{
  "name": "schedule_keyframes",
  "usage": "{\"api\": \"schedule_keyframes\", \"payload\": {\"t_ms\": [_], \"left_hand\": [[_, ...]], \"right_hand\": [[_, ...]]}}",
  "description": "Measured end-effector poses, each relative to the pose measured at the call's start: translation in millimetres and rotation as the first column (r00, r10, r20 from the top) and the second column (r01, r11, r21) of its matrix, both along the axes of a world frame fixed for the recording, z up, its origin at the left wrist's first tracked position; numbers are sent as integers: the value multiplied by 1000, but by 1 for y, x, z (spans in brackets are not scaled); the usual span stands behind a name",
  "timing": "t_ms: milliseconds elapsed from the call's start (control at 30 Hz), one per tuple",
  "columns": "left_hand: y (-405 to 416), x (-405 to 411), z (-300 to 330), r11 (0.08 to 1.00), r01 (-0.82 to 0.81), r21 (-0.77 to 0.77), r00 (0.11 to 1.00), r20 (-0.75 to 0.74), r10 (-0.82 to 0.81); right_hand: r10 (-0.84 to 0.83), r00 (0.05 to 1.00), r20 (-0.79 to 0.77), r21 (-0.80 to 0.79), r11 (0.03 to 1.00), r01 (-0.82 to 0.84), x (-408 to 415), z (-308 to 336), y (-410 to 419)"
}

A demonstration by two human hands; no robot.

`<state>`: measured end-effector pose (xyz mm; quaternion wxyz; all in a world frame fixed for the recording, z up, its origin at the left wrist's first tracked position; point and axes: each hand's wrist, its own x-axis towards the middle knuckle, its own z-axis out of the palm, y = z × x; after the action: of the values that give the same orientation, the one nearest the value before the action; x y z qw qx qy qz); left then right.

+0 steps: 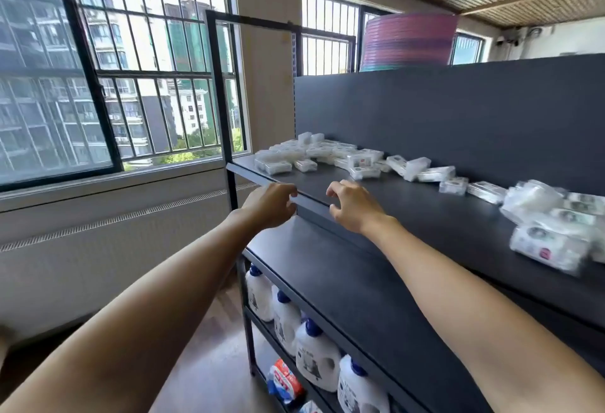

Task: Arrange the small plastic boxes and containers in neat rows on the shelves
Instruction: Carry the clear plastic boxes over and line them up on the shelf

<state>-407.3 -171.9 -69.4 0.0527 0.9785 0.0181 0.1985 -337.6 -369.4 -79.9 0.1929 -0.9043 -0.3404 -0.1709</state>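
Several small clear plastic boxes point(363, 158) lie scattered along the back of the dark top shelf point(425, 216). A looser heap of boxes in clear wrap point(553, 226) sits at the shelf's right end. My left hand point(273, 204) hovers at the shelf's front edge, fingers loosely curled, holding nothing. My right hand point(352, 206) reaches over the same edge with fingers relaxed and bent, also holding nothing. Both hands are well short of the boxes.
A second dark shelf point(327, 281) runs below the top one. White detergent bottles with blue caps point(316, 357) stand on a lower level. A dark back panel point(458, 108) rises behind the boxes. A barred window point(114, 68) fills the left side.
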Motion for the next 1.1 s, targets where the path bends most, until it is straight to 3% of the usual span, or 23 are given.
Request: {"api": "schedule_keyframes", "payload": {"t_ms": [300, 533, 800, 933, 1100], "left_hand": [[77, 85, -12, 999, 10, -33, 1000, 26, -9], [133, 168, -8, 979, 91, -184, 996, 27, -88], [186, 268, 3, 991, 126, -49, 992, -23, -127], [197, 302, -2, 974, 213, -77, 972, -81, -219], [199, 322, -4, 957, 288, -26, 956, -46, -289]], "right_hand": [[-70, 998, 10, -35, 997, 70, 76, -12, 67], [-187, 982, 6, -84, 979, 187, 146, -14, 127], [-338, 941, -16, -139, 933, 332, 221, -8, 182], [-382, 923, -41, -162, 914, 371, 244, -8, 197], [-428, 896, -119, -188, 896, 402, 261, -6, 213]]}}
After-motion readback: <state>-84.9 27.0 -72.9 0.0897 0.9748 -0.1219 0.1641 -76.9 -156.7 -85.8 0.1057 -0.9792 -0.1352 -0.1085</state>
